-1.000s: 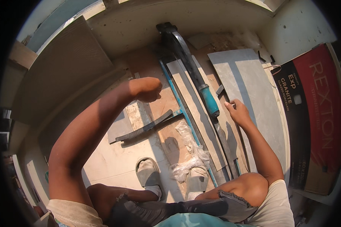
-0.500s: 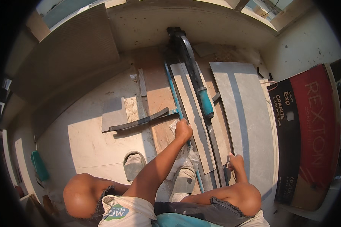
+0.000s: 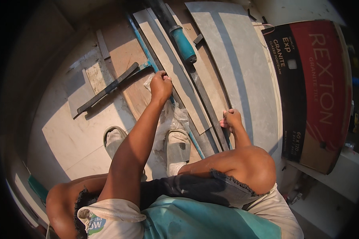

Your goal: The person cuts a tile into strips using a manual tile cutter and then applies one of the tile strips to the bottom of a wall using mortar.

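A manual tile cutter with a dark rail (image 3: 205,91) and a teal handle (image 3: 183,44) lies lengthwise before me. Beneath its rail is a long, pale tile (image 3: 175,63), with a grey shadow band down its left part. My left hand (image 3: 161,88) is closed at the tile's left edge, over the cutter's blue side bar (image 3: 139,40). At the right edge, my right hand (image 3: 233,119) pinches the tile with curled fingers. A dark, padded support arm (image 3: 107,89) swings out left from the blue bar. Crumpled clear plastic (image 3: 179,119) lies below my left hand.
A large grey tile (image 3: 235,59) lies right of the cutter. Beyond it is a red and black tile carton (image 3: 307,91). A small tile offcut (image 3: 76,89) lies under the support arm. My sandalled feet (image 3: 177,145) are close to the cutter's near end.
The view has shifted, so the cutter and tiles appear higher and farther left. My right hand's fingers have curled in more at the tile's edge. My left hand keeps its place.
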`<state>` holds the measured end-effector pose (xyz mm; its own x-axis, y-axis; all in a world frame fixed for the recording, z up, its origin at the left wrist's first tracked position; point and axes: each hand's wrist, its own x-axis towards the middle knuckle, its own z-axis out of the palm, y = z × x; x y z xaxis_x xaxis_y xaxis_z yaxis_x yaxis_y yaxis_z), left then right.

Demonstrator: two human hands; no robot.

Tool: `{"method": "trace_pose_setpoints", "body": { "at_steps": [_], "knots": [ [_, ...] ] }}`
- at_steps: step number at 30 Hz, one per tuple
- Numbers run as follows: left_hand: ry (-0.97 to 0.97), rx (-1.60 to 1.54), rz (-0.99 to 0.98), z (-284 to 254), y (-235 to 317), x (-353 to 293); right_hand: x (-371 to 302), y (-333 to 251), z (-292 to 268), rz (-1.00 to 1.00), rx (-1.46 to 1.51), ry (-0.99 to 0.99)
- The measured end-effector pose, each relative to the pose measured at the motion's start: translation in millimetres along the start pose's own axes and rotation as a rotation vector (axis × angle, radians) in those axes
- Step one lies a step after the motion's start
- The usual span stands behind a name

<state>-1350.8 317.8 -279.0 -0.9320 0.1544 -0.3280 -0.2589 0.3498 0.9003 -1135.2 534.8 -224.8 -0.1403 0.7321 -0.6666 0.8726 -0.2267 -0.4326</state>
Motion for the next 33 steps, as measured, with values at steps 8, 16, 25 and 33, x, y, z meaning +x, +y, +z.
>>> {"method": "trace_pose_setpoints", "body": {
  "at_steps": [8, 16, 25, 33],
  "knots": [
    [0.066, -0.024, 0.049, 6, 2, 0, 1, 4, 1, -0.095, -0.011, -0.021],
    [0.068, 0.060, 0.111, 0, 9, 31, -5, -14, 18, -0.124, 0.028, -0.064],
    [0.078, 0.012, 0.045, 1, 12, 41, -4, -20, 24, -0.179, 0.004, -0.048],
    [0.085, 0.011, 0.051, 5, 10, 40, -2, -18, 24, -0.194, 0.033, -0.032]
  ]
}}
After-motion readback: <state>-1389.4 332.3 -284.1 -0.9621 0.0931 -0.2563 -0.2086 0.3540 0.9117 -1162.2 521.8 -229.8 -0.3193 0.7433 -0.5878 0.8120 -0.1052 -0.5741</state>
